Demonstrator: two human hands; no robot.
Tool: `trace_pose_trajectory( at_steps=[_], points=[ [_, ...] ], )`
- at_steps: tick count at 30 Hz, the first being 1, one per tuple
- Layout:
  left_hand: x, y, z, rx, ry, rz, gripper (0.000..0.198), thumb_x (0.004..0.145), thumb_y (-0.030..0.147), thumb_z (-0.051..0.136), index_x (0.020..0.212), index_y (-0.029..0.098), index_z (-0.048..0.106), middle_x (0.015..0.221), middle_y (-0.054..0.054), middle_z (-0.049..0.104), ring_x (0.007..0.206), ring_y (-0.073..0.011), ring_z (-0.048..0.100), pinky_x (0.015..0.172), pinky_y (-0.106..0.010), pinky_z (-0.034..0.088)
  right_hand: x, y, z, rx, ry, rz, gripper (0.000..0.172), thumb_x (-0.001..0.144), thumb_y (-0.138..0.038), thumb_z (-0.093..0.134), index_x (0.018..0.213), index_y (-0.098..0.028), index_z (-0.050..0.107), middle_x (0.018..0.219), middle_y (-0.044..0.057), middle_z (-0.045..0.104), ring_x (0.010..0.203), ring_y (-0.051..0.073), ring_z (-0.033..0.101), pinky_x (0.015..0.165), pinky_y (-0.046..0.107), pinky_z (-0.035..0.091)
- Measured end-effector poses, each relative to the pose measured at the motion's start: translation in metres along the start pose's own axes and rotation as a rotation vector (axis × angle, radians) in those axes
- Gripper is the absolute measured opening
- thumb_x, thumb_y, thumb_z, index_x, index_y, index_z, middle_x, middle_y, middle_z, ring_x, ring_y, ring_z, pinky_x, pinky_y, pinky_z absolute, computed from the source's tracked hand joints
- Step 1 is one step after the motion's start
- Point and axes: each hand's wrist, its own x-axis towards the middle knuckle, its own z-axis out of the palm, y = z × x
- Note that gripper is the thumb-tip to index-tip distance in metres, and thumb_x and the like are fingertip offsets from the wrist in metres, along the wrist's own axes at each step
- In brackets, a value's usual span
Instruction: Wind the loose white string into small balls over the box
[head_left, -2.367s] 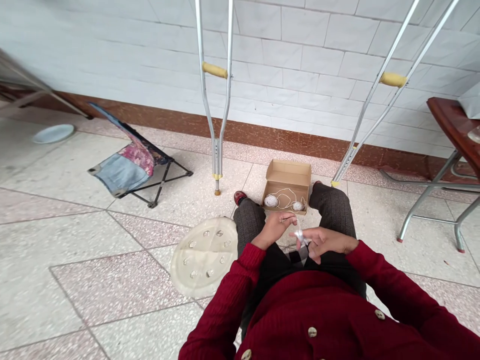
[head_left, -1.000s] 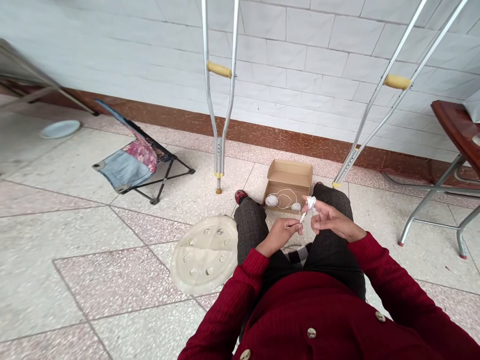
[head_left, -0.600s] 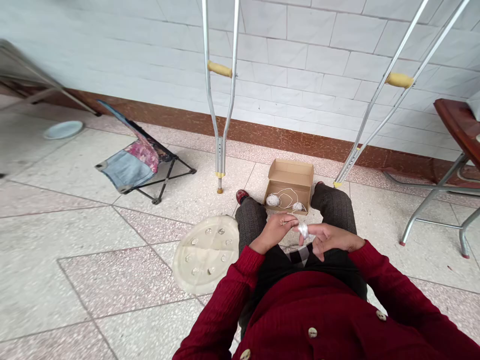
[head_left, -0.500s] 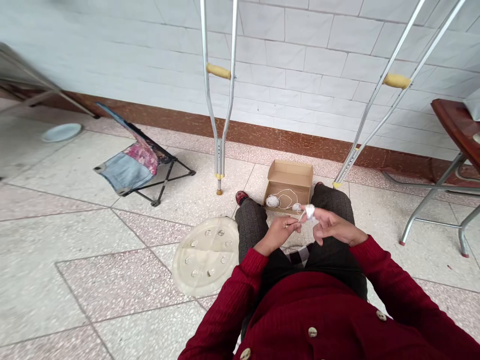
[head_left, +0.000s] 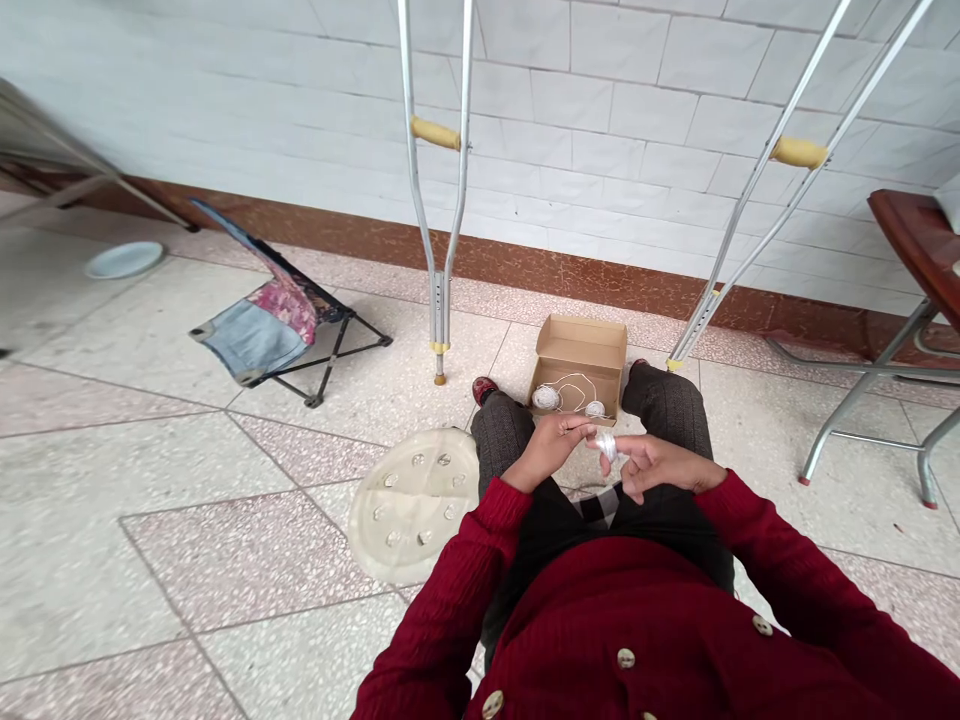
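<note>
My left hand (head_left: pixel 547 450) and my right hand (head_left: pixel 660 466) are held close together over my lap. A small, shiny white bundle of thread (head_left: pixel 606 446) sits at the fingertips of my right hand. My left fingers pinch toward it and seem to hold a thin strand, though the strand is too fine to see clearly. Beyond my knees stands an open cardboard box (head_left: pixel 577 345). Inside it lie two white thread balls (head_left: pixel 545 398) joined by loose loops of thread (head_left: pixel 574 388).
Two aluminium crutches (head_left: pixel 439 190) lean on the tiled wall, one on either side of the box. A round cream perforated lid (head_left: pixel 412 505) lies by my left leg. A folding stool (head_left: pixel 281 325), a pale plate (head_left: pixel 124 260) and a metal-legged table (head_left: pixel 911 270) stand farther off.
My right hand has lowered the thread bundle from near the box back toward my left hand. The two hands are closer together now.
</note>
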Motion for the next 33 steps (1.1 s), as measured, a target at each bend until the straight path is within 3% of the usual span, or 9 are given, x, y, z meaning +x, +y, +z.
trace_pose_trajectory(
  at_steps=[5,10,14,18,21,24,28,30,33],
  points=[
    [-0.009,-0.006,0.021,-0.059,-0.062,-0.077,0.037,0.091,0.036,0.052,0.067,0.013,0.068,0.065,0.0,0.064,0.065,-0.0122,0.054,0.068,-0.023,0.04,0.009,-0.016,-0.019,0.043,0.181,-0.189,0.077,0.079,-0.027,0.073,0.146,-0.032,0.036,0.134,0.008,0.046,0.071,0.007,0.06,0.068,0.026,0.051],
    [-0.019,0.001,0.017,0.044,-0.125,-0.054,0.033,0.091,0.033,0.054,0.069,0.015,0.071,0.068,0.0,0.065,0.067,-0.0128,0.055,0.067,-0.024,0.039,0.025,0.02,-0.035,-0.256,0.344,-0.049,0.081,0.072,-0.021,0.075,0.143,-0.032,0.039,0.133,0.008,0.049,0.061,0.005,0.058,0.057,0.022,0.048],
    [-0.009,0.006,-0.003,0.147,-0.025,0.021,0.029,0.09,0.031,0.055,0.071,0.017,0.071,0.074,-0.002,0.068,0.075,-0.015,0.059,0.077,-0.026,0.042,0.018,0.035,-0.021,-0.298,0.19,0.11,0.06,0.071,-0.018,0.075,0.127,-0.024,0.056,0.105,0.004,0.059,0.055,0.006,0.056,0.049,0.019,0.041],
    [0.001,0.0,-0.001,0.091,0.026,0.004,0.028,0.09,0.033,0.055,0.074,0.017,0.071,0.078,-0.002,0.07,0.079,-0.0163,0.06,0.079,-0.027,0.043,0.002,0.017,-0.002,0.009,0.006,0.028,0.061,0.075,-0.024,0.075,0.133,-0.026,0.053,0.108,0.004,0.054,0.063,0.006,0.055,0.057,0.022,0.045],
    [-0.002,-0.007,0.018,-0.012,-0.022,-0.059,0.034,0.091,0.036,0.051,0.071,0.015,0.07,0.07,-0.001,0.067,0.069,-0.0142,0.058,0.07,-0.024,0.042,0.001,0.001,-0.003,0.151,0.078,-0.127,0.069,0.077,-0.027,0.074,0.14,-0.028,0.046,0.117,0.006,0.052,0.068,0.007,0.054,0.063,0.024,0.046],
    [-0.012,-0.009,0.032,0.019,-0.098,-0.107,0.036,0.09,0.036,0.053,0.065,0.014,0.068,0.061,0.001,0.061,0.061,-0.0121,0.052,0.064,-0.024,0.038,0.011,-0.002,-0.017,0.1,0.242,-0.201,0.078,0.077,-0.026,0.073,0.146,-0.033,0.036,0.131,0.007,0.047,0.073,0.008,0.056,0.069,0.026,0.049],
    [-0.019,-0.004,0.021,0.122,-0.098,-0.072,0.033,0.09,0.035,0.054,0.068,0.016,0.07,0.067,-0.001,0.064,0.066,-0.0137,0.054,0.067,-0.025,0.039,0.024,0.017,-0.031,-0.205,0.341,-0.041,0.085,0.07,-0.021,0.077,0.144,-0.031,0.037,0.126,0.006,0.053,0.065,0.006,0.054,0.058,0.02,0.045],
    [-0.017,-0.001,0.007,0.181,-0.026,-0.024,0.031,0.09,0.034,0.054,0.071,0.017,0.071,0.073,-0.002,0.067,0.074,-0.0157,0.057,0.074,-0.027,0.041,0.023,0.026,-0.026,-0.275,0.248,0.08,0.077,0.068,-0.02,0.077,0.138,-0.026,0.045,0.112,0.004,0.058,0.059,0.005,0.053,0.052,0.018,0.042],
    [-0.012,-0.001,-0.007,0.184,0.023,0.034,0.028,0.09,0.033,0.055,0.073,0.018,0.072,0.078,-0.003,0.07,0.081,-0.0174,0.059,0.085,-0.03,0.042,0.012,0.026,-0.009,-0.135,0.011,0.153,0.068,0.07,-0.023,0.078,0.132,-0.024,0.051,0.11,0.004,0.058,0.061,0.005,0.056,0.056,0.019,0.043]
  ],
)
